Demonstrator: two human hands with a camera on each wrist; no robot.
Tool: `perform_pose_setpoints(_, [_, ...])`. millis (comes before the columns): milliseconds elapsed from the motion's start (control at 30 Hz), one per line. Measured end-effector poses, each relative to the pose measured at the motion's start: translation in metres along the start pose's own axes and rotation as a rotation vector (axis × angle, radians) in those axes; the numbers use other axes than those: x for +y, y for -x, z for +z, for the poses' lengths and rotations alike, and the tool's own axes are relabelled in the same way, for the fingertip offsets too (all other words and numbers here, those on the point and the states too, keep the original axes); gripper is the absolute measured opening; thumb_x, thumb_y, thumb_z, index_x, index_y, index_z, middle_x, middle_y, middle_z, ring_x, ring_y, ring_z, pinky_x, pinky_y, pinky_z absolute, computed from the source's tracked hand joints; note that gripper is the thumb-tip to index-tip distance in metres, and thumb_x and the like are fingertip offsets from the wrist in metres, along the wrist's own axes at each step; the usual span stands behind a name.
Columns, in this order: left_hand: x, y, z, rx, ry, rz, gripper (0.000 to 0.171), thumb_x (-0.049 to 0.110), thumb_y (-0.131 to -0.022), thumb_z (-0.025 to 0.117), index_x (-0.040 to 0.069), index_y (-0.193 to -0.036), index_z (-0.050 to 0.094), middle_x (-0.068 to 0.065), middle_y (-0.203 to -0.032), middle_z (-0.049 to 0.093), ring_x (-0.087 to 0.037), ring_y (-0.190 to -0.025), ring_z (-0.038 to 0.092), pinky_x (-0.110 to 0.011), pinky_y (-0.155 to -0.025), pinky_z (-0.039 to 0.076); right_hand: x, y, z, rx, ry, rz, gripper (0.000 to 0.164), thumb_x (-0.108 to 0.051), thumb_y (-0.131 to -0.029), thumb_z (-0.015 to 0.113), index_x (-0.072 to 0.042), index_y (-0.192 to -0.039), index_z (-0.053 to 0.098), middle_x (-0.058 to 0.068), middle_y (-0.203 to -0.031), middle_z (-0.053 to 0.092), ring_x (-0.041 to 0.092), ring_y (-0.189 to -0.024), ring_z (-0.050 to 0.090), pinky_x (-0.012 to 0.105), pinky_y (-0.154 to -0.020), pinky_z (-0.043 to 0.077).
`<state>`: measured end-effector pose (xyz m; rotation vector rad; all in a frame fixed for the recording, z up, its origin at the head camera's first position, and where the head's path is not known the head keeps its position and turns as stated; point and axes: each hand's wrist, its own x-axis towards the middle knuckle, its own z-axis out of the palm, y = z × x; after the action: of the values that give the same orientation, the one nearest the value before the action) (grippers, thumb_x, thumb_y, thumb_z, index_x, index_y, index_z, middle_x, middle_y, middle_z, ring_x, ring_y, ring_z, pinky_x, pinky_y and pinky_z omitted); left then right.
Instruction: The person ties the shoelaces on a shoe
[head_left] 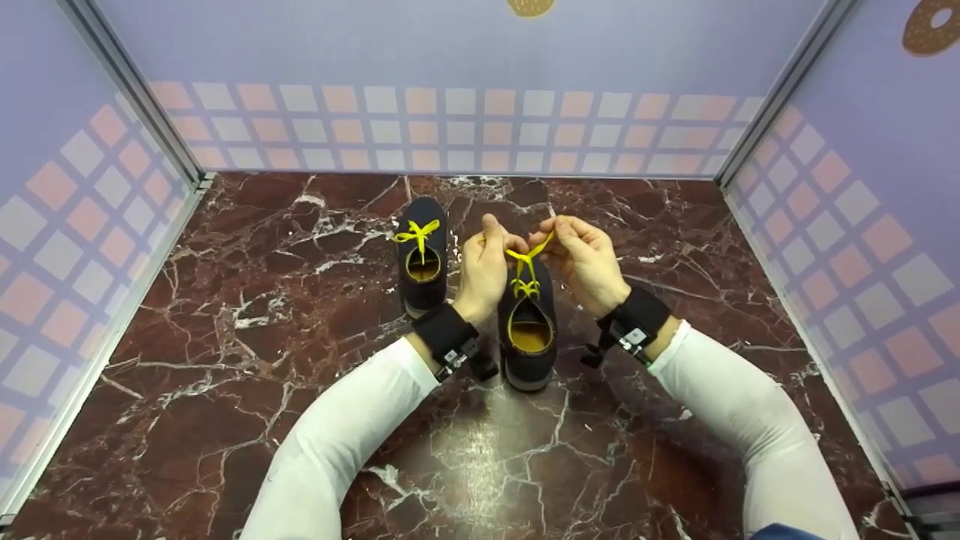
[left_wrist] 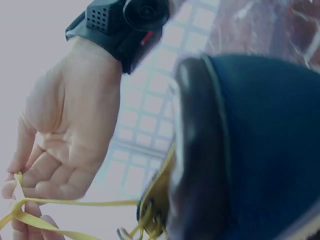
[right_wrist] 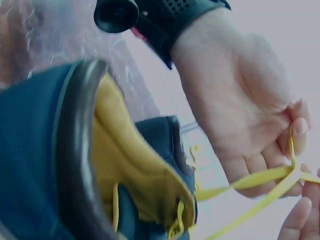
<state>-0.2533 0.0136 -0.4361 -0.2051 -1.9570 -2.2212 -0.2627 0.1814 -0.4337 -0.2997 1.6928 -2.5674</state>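
Between the hands a dark shoe (head_left: 530,375) with a yellow lining stands toe away from me. Its yellow shoelace (head_left: 523,265) is drawn up over the tongue, and the ends cross above the shoe. My left hand (head_left: 484,271) pinches the lace between thumb and fingertips, plain in the left wrist view, where the lace (left_wrist: 80,202) runs taut from the eyelets. On the other side my right hand (head_left: 589,261) pinches the lace too; the right wrist view shows the crossing of the lace (right_wrist: 295,172) beside those fingertips. The shoe's toe is partly hidden in the wrist views.
Left of my left hand stands a second dark shoe (head_left: 425,292), its yellow lace (head_left: 420,232) tied in a bow. Both shoes stand on a dark red marbled tabletop (head_left: 247,420). Lilac panels with pink and white squares (head_left: 457,127) enclose it at the back and both sides.
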Motion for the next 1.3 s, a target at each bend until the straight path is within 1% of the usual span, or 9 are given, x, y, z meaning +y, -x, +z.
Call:
perform_pose_setpoints(133, [0.002,0.000,0.007,0.015,0.112,-0.042,0.076,0.029,-0.125,0.022,0.009,-0.068,0.068,0.007,-0.070,0.071,-0.009,-0.070,0.063,-0.022,-0.065,0.051,-0.001,-0.001,0.007,0.032,-0.123,-0.007,0.047,-0.026,-0.124,0.035,-0.015,-0.092,0.068,-0.001,-0.082,0.074,0.016,-0.083,0.074,0.029,-0.083,0.058])
perform_pose_setpoints(367, [-0.002,0.003,0.012,0.033,0.255,-0.056,0.072,0.031,-0.125,0.021,0.018,-0.061,0.050,0.008,-0.066,0.067,-0.007,-0.071,0.069,-0.022,-0.066,0.053,-0.002,-0.002,0.013,0.021,-0.365,-0.008,0.052,-0.025,-0.124,0.029,-0.015,-0.080,0.055,-0.007,-0.065,0.043,0.010,-0.061,0.041,0.026,-0.066,0.046])
perform_pose_setpoints(567, [-0.002,0.005,0.005,-0.029,0.457,-0.010,0.068,0.031,-0.124,0.015,0.020,-0.060,0.035,0.006,-0.060,0.043,-0.011,-0.057,0.050,-0.027,-0.064,0.053,0.000,-0.003,0.004,-0.053,-0.357,-0.010,0.053,-0.021,-0.122,0.029,-0.014,-0.075,0.051,-0.010,-0.060,0.033,0.008,-0.054,0.017,0.023,-0.056,0.017])
perform_pose_setpoints(667, [-0.003,0.002,-0.005,-0.122,0.499,-0.025,0.065,0.034,-0.123,0.011,0.022,-0.062,0.031,0.009,-0.059,0.031,-0.008,-0.049,0.033,-0.025,-0.053,0.039,0.002,-0.004,-0.006,-0.055,-0.251,0.000,0.051,-0.017,-0.121,0.031,-0.014,-0.074,0.051,-0.012,-0.059,0.031,0.007,-0.053,0.014,0.025,-0.055,0.010])
perform_pose_setpoints(767, [-0.008,-0.003,-0.021,-0.187,0.315,0.001,0.067,0.032,-0.124,0.016,0.023,-0.060,0.032,0.012,-0.054,0.030,-0.003,-0.044,0.027,-0.021,-0.047,0.026,0.005,-0.006,-0.024,-0.044,-0.066,0.031,0.049,-0.015,-0.118,0.037,-0.014,-0.071,0.051,-0.015,-0.055,0.032,0.003,-0.047,0.019,0.025,-0.050,0.010])
perform_pose_setpoints(933, [-0.023,-0.005,-0.047,-0.275,-0.403,0.177,0.071,0.060,-0.120,0.026,0.030,-0.056,0.031,0.016,-0.050,0.029,-0.004,-0.046,0.024,-0.022,-0.049,0.018,0.015,-0.004,-0.061,-0.108,0.340,0.081,0.045,-0.007,-0.111,0.048,-0.009,-0.066,0.048,-0.014,-0.050,0.035,0.001,-0.042,0.028,0.020,-0.042,0.019])
perform_pose_setpoints(1000, [-0.034,-0.007,-0.050,-0.345,-0.600,0.260,0.073,0.075,-0.114,0.022,0.030,-0.058,0.030,0.015,-0.052,0.028,-0.006,-0.049,0.023,-0.025,-0.052,0.018,0.021,-0.002,-0.070,-0.183,0.553,0.046,0.042,-0.004,-0.109,0.052,-0.001,-0.067,0.050,-0.012,-0.053,0.041,0.002,-0.046,0.035,0.019,-0.045,0.027])
perform_pose_setpoints(1133, [-0.045,-0.010,-0.046,-0.430,-0.762,0.311,0.070,0.062,-0.119,0.030,0.027,-0.059,0.033,0.010,-0.054,0.032,-0.011,-0.050,0.031,-0.031,-0.053,0.025,0.028,0.000,-0.077,-0.317,0.845,-0.066,0.038,-0.003,-0.107,0.060,0.009,-0.071,0.056,-0.009,-0.063,0.049,0.001,-0.055,0.042,0.017,-0.056,0.033])
perform_pose_setpoints(1300, [-0.046,-0.009,-0.047,-0.465,-0.804,0.263,0.061,0.040,-0.119,0.047,0.023,-0.061,0.039,0.009,-0.058,0.036,-0.013,-0.054,0.037,-0.032,-0.057,0.030,0.029,0.002,-0.076,-0.393,0.850,-0.070,0.036,-0.001,-0.105,0.061,0.010,-0.071,0.056,-0.011,-0.060,0.045,-0.001,-0.053,0.038,0.017,-0.054,0.030])
